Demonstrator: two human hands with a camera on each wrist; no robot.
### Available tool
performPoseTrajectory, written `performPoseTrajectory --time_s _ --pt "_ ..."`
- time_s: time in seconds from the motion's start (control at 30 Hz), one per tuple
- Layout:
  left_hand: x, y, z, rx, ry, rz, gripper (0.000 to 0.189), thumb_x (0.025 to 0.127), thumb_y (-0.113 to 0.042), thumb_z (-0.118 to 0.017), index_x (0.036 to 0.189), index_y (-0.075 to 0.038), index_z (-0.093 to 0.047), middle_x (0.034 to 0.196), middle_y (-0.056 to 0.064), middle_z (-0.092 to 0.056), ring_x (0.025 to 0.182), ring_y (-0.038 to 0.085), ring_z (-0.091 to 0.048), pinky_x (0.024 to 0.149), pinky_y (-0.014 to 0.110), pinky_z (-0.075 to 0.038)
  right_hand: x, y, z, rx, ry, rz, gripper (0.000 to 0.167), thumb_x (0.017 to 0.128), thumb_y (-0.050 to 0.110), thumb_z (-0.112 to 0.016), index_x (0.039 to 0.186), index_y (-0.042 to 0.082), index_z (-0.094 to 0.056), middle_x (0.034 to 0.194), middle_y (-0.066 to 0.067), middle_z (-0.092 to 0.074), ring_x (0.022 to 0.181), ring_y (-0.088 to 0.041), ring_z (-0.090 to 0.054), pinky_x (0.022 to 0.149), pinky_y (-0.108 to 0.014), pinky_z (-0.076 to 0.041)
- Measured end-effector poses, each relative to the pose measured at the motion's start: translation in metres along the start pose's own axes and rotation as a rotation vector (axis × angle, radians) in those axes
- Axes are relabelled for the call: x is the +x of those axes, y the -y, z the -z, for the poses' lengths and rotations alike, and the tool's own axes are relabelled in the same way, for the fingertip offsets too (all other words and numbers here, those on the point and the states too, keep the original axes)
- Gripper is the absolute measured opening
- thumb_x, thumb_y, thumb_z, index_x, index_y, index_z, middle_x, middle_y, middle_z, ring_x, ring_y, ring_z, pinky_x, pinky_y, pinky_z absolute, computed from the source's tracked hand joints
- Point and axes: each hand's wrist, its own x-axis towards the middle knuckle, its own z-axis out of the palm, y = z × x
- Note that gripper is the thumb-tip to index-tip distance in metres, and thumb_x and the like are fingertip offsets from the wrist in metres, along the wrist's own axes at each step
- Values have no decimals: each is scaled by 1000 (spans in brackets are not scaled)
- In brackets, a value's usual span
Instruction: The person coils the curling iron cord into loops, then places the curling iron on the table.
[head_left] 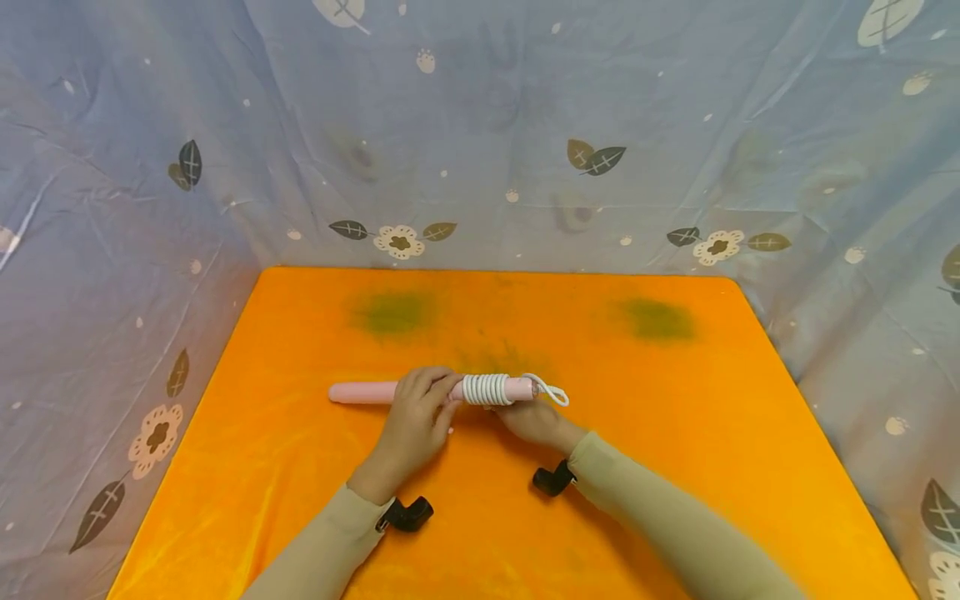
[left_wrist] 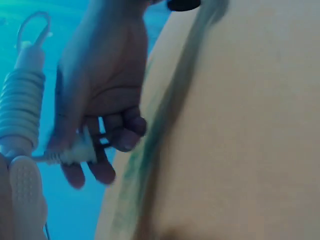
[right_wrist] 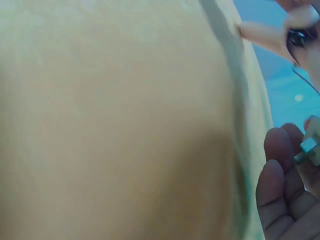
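Note:
A slim pink hair iron (head_left: 363,392) lies crosswise in front of me, with its white cord (head_left: 486,389) coiled tightly around the handle. A white cord loop (head_left: 557,395) sticks out past the right end. My left hand (head_left: 420,417) grips the iron's middle, left of the coils. Beneath the coiled part is my right hand (head_left: 536,421), its fingers mostly hidden in the head view. The left wrist view shows that right hand (left_wrist: 107,100) pinching the cord's plug (left_wrist: 79,151), prongs facing away from the coils. A dotted pad (left_wrist: 26,182) shows on the iron.
An orange cloth (head_left: 645,417) with dark greenish patches covers the table. Patterned grey-blue curtains (head_left: 480,142) close in the back and both sides. A black wrist device is on each wrist, one at the left sleeve (head_left: 408,514), another at the right (head_left: 553,478).

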Motion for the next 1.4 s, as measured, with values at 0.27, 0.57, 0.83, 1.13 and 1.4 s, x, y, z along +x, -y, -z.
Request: performPoseTrajectory --time_s 0.27,0.57,0.83,1.13,1.4 --pt "14 4 -8 52 17 79 31 89 -13 -71 118 -2 -67 115 10 -59 105 30 -52 94 46 -38 13 36 -15 -28 -188 -452 27 98 30 -58 118 12 -64 105 1 -66 94 -11 -61 83 -31 -51" --pt "28 15 -20 113 125 144 29 92 -18 -69 118 -5 -68 114 8 -60 107 29 -52 97 46 -37 18 35 -22 -169 -307 -605 14 93 26 -68 95 13 -64 74 1 -55 63 -12 -49 58 -26 -43" --pt "35 25 -27 134 220 209 30 93 -23 -67 117 -6 -69 114 8 -61 105 29 -53 96 44 -39 23 35 -25 -247 -345 -667 20 88 26 -74 85 9 -63 78 -4 -55 69 -16 -48 62 -29 -42" --pt "39 32 -30 114 253 230 30 95 -24 -64 120 -8 -68 119 7 -60 109 30 -51 98 45 -37 26 28 -27 -150 -394 -761 26 85 31 -76 80 9 -62 71 2 -58 64 -13 -52 59 -27 -44" --pt "43 37 -33 82 269 244 30 94 -23 -64 120 -8 -68 117 8 -60 108 31 -51 97 46 -36 27 28 -29 -195 -413 -800 32 86 37 -74 84 9 -59 73 1 -57 63 -13 -52 59 -28 -44"
